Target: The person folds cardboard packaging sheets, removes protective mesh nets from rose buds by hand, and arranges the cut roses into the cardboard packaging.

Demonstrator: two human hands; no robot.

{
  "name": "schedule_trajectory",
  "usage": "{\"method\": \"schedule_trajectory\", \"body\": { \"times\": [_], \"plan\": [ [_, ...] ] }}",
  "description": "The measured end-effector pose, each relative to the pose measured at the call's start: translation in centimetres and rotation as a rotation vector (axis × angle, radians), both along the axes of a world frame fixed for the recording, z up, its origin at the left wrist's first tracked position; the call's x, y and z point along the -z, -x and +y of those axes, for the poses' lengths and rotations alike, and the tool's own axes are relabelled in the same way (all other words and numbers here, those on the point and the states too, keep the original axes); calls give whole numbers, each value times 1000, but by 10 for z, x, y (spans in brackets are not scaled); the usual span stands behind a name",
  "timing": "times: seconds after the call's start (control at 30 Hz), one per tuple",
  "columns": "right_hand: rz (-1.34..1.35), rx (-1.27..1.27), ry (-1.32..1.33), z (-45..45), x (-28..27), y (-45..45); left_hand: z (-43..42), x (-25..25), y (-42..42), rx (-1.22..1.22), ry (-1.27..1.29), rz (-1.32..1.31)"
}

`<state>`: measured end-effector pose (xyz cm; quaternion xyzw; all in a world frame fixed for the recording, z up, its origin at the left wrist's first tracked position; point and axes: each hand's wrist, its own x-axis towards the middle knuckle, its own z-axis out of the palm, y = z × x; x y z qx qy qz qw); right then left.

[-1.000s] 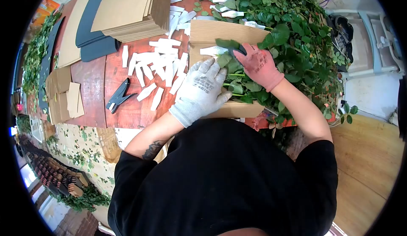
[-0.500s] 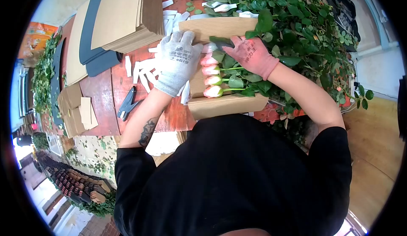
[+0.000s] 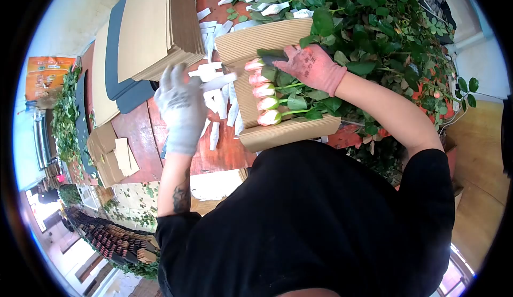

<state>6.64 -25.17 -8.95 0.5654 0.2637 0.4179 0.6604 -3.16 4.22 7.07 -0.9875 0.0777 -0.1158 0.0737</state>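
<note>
My left hand (image 3: 180, 110), in a pale glove and smeared by motion, is over the table left of the cardboard, fingers apart. A blurred white mesh sleeve (image 3: 220, 81) lies beside its thumb; contact is unclear. My right hand (image 3: 312, 68), in a pinkish-red glove, is closed around the stem and leaves of the uppermost rose; its fingertips are partly hidden by dark leaves. Several pink-and-white roses (image 3: 264, 90) lie in a column on the corrugated cardboard (image 3: 291, 133), heads to the left, stems to the right.
White sleeves (image 3: 215, 102) lie scattered on the red table (image 3: 214, 161). A stack of cardboard sheets (image 3: 147, 30) stands at upper left. Leafy stems (image 3: 374, 24) pile up at right, some heads sleeved in white (image 3: 275, 8). Small card pieces (image 3: 126, 157) lie at left.
My left hand has moved left, away from the flowers. The uppermost rose head, white-sleeved before, is now bare. My right hand stays at its stem. The view has shifted and turned.
</note>
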Motion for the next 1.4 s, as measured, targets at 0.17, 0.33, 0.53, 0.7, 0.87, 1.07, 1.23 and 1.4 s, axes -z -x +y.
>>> {"method": "schedule_trajectory", "body": {
  "times": [0.17,0.33,0.53,0.7,0.87,1.07,1.23,1.4],
  "plan": [
    [943,-20,-576,17,-87,26,-42,-28,15,292,319,279],
    [998,-40,-539,15,-92,20,-81,32,0,412,302,254],
    [1200,57,-1211,-32,-206,93,-78,37,4,376,344,282],
    [1059,465,-1050,-81,-187,89,-80,30,2,391,319,268],
    [1054,491,-1001,-91,-173,80,-81,30,3,412,291,243],
    [964,319,-1194,-91,-190,77,-79,28,3,391,310,315],
    [1021,390,-999,-110,-174,39,-78,35,4,397,328,296],
    [1211,358,-1147,-123,-136,35,-75,32,5,396,349,272]
  ]
}}
